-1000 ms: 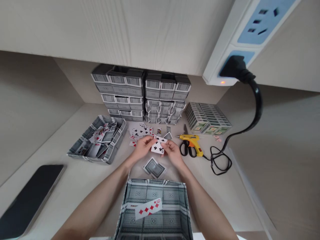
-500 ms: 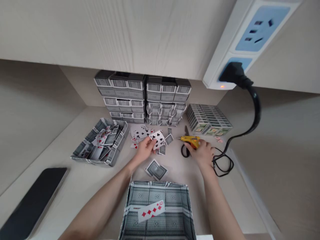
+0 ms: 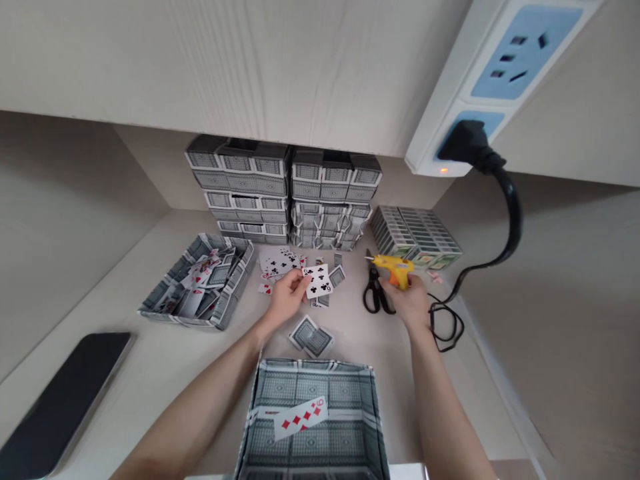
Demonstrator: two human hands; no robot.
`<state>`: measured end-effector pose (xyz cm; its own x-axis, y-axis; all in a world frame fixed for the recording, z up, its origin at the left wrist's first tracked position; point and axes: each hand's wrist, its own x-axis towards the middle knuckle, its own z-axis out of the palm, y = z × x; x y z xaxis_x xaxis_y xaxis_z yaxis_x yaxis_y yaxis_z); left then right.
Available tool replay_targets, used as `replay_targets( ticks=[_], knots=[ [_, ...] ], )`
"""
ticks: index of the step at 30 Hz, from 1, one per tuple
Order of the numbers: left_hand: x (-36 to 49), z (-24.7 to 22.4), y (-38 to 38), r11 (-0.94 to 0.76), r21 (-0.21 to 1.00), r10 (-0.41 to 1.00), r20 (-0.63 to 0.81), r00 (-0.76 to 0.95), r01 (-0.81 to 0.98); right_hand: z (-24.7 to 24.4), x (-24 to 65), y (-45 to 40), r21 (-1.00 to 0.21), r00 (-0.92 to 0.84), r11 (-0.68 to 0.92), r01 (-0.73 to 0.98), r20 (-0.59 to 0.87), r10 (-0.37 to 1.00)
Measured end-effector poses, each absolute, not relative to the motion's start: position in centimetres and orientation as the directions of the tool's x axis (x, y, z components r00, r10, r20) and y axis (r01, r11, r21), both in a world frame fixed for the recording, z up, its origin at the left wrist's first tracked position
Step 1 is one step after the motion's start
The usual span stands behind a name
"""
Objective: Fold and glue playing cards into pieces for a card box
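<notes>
Between thumb and fingers, my left hand (image 3: 289, 297) holds a six of clubs playing card (image 3: 318, 281), face up over the table. My right hand (image 3: 411, 301) is wrapped around the handle of a yellow glue gun (image 3: 393, 265), its nozzle pointing left. Just below the gun lie black-handled scissors (image 3: 373, 293), partly covered by my fingers. Loose cards (image 3: 280, 260) lie beyond my left hand. Two face-down cards (image 3: 313, 337) rest nearer to me. In front of me stands an open box made of cards (image 3: 340, 387), with a diamond card (image 3: 301, 419) inside.
Stacked card boxes (image 3: 243, 177) stand against the back wall beside a bundle of packed card decks (image 3: 420, 233). A card tray (image 3: 227, 303) full of cards and a black phone (image 3: 67, 400) are at left. The gun's cord (image 3: 453, 333) coils at right, below a power strip (image 3: 450, 140).
My right hand has lifted the glue gun off the table, uncovering more of the scissors. The card in my left hand has turned slightly and is more upright.
</notes>
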<state>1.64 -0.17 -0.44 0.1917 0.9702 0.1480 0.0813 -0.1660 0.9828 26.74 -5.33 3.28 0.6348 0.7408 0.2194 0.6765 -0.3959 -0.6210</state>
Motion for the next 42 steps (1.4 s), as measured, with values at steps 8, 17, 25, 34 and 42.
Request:
replay_targets(
  ticks=[8,17,25,34,42],
  knots=[
    [1.7,-0.3,-0.3,-0.177,0.975,0.978,0.159,0.134,0.133,4.1,22.9,-5.1,-0.714,0.486,-0.199,0.671,0.220,0.846],
    [1.8,-0.2,-0.6,-0.173,0.975,0.978,0.154,0.141,0.139,2.0,21.2,-5.6,-0.457,0.327,-0.183,0.871,0.260,0.909],
    [1.8,0.0,-0.7,-0.184,0.967,0.975,0.157,0.159,0.175,1.7,21.4,-5.7,-0.380,0.303,-0.180,0.907,0.293,0.907],
    [1.9,0.1,-0.8,-0.184,0.964,0.978,0.160,0.135,0.191,1.5,21.9,-5.9,-0.393,0.285,-0.155,0.906,0.297,0.911],
    [1.8,-0.1,-0.7,-0.185,0.964,0.979,0.163,0.125,0.192,1.4,22.1,-6.0,-0.394,0.273,-0.143,0.908,0.296,0.915]
  ],
)
